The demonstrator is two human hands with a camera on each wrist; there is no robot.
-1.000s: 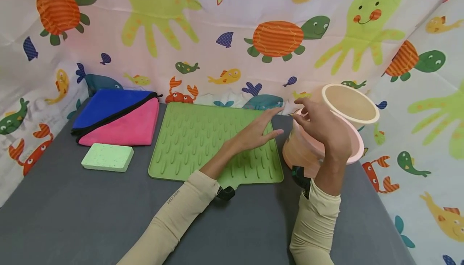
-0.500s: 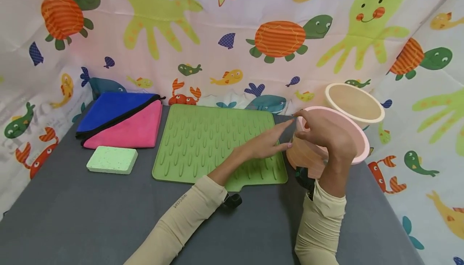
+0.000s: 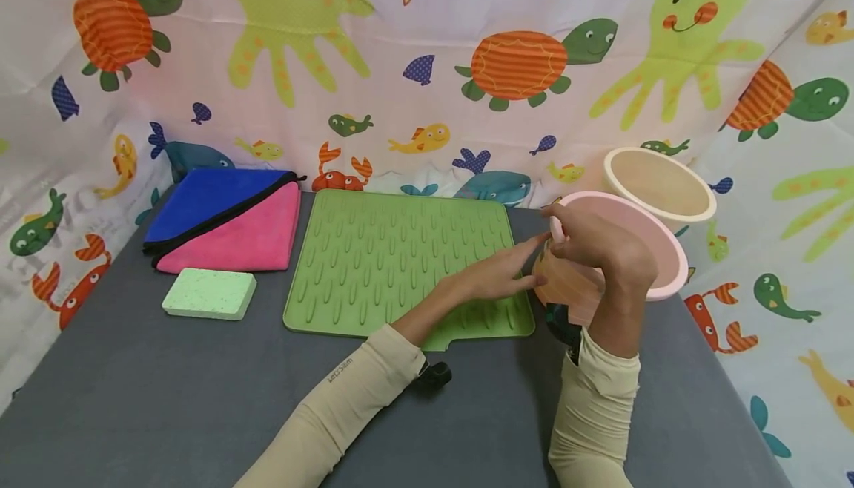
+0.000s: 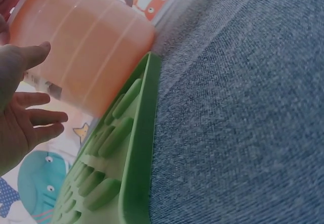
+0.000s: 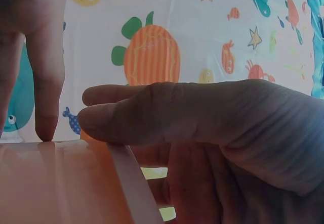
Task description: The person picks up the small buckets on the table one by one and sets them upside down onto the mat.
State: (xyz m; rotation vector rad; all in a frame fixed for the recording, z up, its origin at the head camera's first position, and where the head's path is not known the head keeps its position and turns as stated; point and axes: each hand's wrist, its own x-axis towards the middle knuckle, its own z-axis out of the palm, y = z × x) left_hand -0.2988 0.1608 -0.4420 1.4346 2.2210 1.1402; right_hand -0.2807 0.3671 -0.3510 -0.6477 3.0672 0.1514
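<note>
A pink bucket with a wide rim stands just right of the green mat in the head view. My right hand grips its near-left rim, thumb on one face and fingers on the other, as the right wrist view shows. With fingers stretched out, my left hand reaches over the mat to the bucket's left side. In the right wrist view, a left fingertip meets the bucket wall. The left wrist view shows the spread left fingers beside the bucket.
The green mat with raised ridges lies mid-table. A cream bucket stands behind the pink one. At left are a folded blue and pink cloth and a pale green sponge. A printed sea-animal curtain surrounds the table.
My left hand has moved right, from above the mat to the bucket's side. The right fingers have closed onto the bucket's rim. The view has shifted slightly.
</note>
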